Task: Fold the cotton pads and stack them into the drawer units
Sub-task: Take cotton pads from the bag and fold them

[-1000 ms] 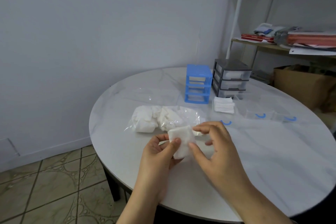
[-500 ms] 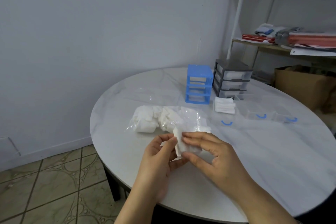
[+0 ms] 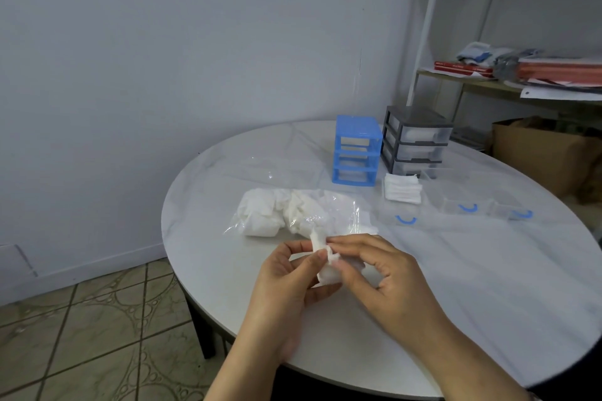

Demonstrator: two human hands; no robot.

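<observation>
A white cotton pad [image 3: 322, 257], doubled over lengthwise, is pinched between my left hand [image 3: 286, 283] and my right hand [image 3: 381, 273] above the near part of the round white table [image 3: 472, 286]. Just beyond my hands lies a clear plastic bag [image 3: 286, 212] full of loose white pads. A small stack of folded pads [image 3: 402, 188] sits in front of the grey drawer unit [image 3: 415, 140]. The blue drawer unit [image 3: 356, 150] stands left of the grey one, its slots without drawers.
Three clear drawers with blue handles [image 3: 465, 205] lie out on the table right of the folded stack. A shelf [image 3: 521, 81] with books and papers and a cardboard box [image 3: 547, 153] stand behind the table on the right. Tiled floor [image 3: 81, 335] lies to the left.
The pad was spread flat between my hands; my fingers have since folded it over into a narrow strip. Both hands stayed in about the same place.
</observation>
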